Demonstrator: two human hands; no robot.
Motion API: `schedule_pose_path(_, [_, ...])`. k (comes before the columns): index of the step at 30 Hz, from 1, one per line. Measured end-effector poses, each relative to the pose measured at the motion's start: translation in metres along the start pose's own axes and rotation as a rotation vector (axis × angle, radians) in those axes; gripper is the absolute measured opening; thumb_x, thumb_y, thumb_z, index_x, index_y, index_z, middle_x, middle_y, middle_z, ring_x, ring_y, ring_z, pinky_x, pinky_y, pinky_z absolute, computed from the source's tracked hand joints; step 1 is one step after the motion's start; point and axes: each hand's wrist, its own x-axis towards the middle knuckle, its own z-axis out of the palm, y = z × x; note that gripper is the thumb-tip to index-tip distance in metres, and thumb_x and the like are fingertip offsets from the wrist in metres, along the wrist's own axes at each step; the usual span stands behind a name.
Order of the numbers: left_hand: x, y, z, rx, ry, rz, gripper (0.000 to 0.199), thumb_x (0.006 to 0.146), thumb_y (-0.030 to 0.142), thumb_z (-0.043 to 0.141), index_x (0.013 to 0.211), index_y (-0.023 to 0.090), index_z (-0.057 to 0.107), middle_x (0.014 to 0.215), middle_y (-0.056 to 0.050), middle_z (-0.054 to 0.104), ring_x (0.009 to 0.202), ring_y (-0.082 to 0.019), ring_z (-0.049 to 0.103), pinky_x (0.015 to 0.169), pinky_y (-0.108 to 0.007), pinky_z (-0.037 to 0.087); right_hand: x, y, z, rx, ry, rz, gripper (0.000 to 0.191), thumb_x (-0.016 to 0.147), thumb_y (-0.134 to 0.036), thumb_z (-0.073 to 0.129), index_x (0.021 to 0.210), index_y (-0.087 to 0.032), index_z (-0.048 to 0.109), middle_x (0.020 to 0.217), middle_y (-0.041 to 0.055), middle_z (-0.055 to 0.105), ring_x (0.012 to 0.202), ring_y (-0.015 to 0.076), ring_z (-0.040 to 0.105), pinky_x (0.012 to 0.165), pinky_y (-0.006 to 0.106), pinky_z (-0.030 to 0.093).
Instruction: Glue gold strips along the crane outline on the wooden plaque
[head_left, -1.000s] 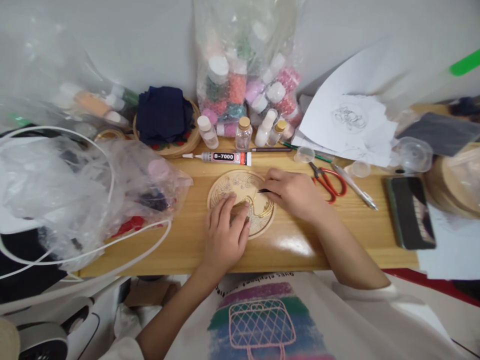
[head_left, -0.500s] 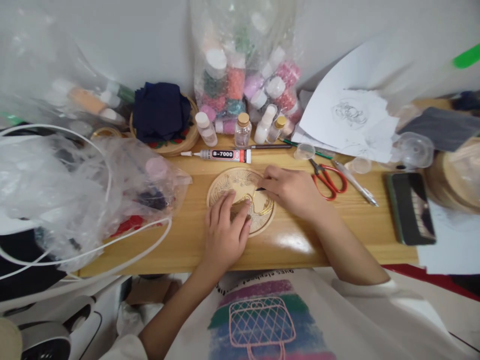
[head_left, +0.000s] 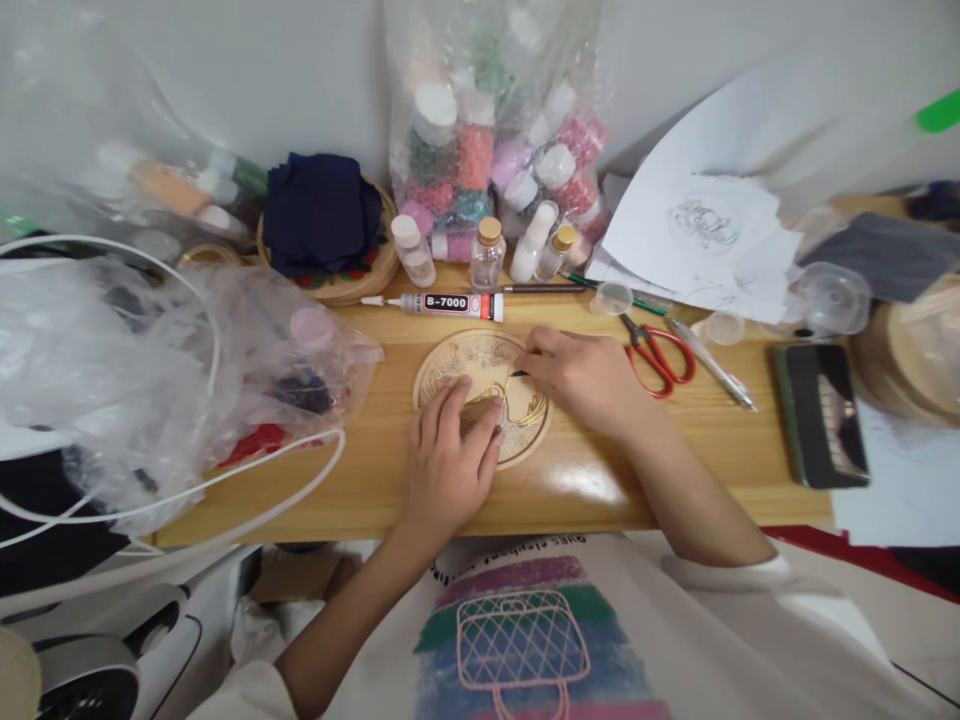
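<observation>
Round, pale wooden disc with engraved lines [head_left: 484,358] lies at frame centre; the left hand [head_left: 451,445] rests on it, fingers slightly spread; the right hand [head_left: 589,380] pinches a slim, dark tool [head_left: 518,374] over its upper right.

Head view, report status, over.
Left hand rests on round pale wooden disc, hiding part of it. Right hand holds slim dark tool beside thin gold strand. Grey B-7000 tube apart, beyond disc.
</observation>
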Motion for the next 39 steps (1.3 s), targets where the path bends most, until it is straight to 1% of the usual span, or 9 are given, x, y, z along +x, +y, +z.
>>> schedule_pose_path(3, [-0.0001,0.0001,0.0,-0.015,0.01,0.001,0.031,0.089,0.023,0.052,0.118,0.022,0.06,0.135,-0.015,0.045,0.127,-0.033,0.04,0.101,-0.051,0.036,0.0001,0.0002,-0.0001,0.007,-0.014,0.001,0.022,0.09,-0.021,0.049,0.092,-0.017,0.071,0.097,0.0074,0.066,0.069,0.0156,0.053,0.052,0.029,0.021])
schedule_pose_path(7, [0.0005,-0.0001,0.0,-0.024,0.032,0.022,0.029,0.088,0.021,0.052,0.116,0.02,0.061,0.132,-0.016,0.046,0.126,-0.032,0.041,0.101,-0.049,0.038,-0.0005,0.0007,-0.0009,0.031,0.008,0.002,0.022,0.09,-0.021,0.049,0.092,-0.017,0.071,0.094,0.0075,0.066,0.067,0.0145,0.051,0.052,0.028,0.02])
schedule_pose_path(16, [0.0002,-0.0013,0.0008,-0.025,0.068,0.023,0.03,0.086,0.019,0.054,0.115,0.015,0.06,0.128,-0.017,0.049,0.125,-0.031,0.042,0.103,-0.048,0.037,0.0003,0.001,-0.0007,-0.024,-0.017,0.003,0.022,0.09,-0.021,0.049,0.093,-0.017,0.07,0.096,0.007,0.066,0.067,0.0145,0.051,0.051,0.029,0.017])
schedule_pose_path(21, [-0.0004,-0.0013,0.0017,-0.04,0.072,0.021,0.028,0.086,0.019,0.053,0.113,0.017,0.06,0.128,-0.015,0.048,0.126,-0.031,0.041,0.102,-0.049,0.038,0.0001,0.0015,0.0003,-0.029,-0.022,0.006,0.023,0.091,-0.021,0.048,0.093,-0.017,0.07,0.095,0.0067,0.066,0.067,0.0142,0.051,0.051,0.029,0.017])
schedule_pose_path(28, [-0.0002,-0.0019,0.0001,-0.034,0.085,0.042,0.025,0.085,0.017,0.054,0.108,0.017,0.063,0.127,-0.016,0.048,0.123,-0.031,0.043,0.101,-0.048,0.039,-0.0009,0.0023,0.0006,-0.048,0.02,-0.016,0.024,0.092,-0.021,0.045,0.092,-0.017,0.069,0.091,0.006,0.065,0.063,0.0134,0.048,0.052,0.029,0.017])
schedule_pose_path(33, [-0.0003,-0.0007,0.0002,-0.024,0.086,0.036,0.025,0.085,0.017,0.055,0.108,0.017,0.063,0.126,-0.015,0.048,0.123,-0.031,0.044,0.1,-0.048,0.04,-0.0018,0.0024,-0.0004,-0.028,-0.005,-0.017,0.022,0.092,-0.021,0.047,0.09,-0.017,0.069,0.093,0.0058,0.066,0.065,0.0135,0.05,0.051,0.028,0.017])
schedule_pose_path(39, [-0.0007,-0.0008,0.0006,-0.015,0.069,0.026,0.026,0.085,0.017,0.055,0.11,0.017,0.063,0.128,-0.016,0.048,0.124,-0.031,0.042,0.101,-0.048,0.039,-0.0016,0.0022,-0.0009,-0.032,-0.004,-0.013,0.023,0.091,-0.02,0.047,0.091,-0.017,0.069,0.092,0.0063,0.065,0.065,0.0141,0.05,0.051,0.029,0.017])
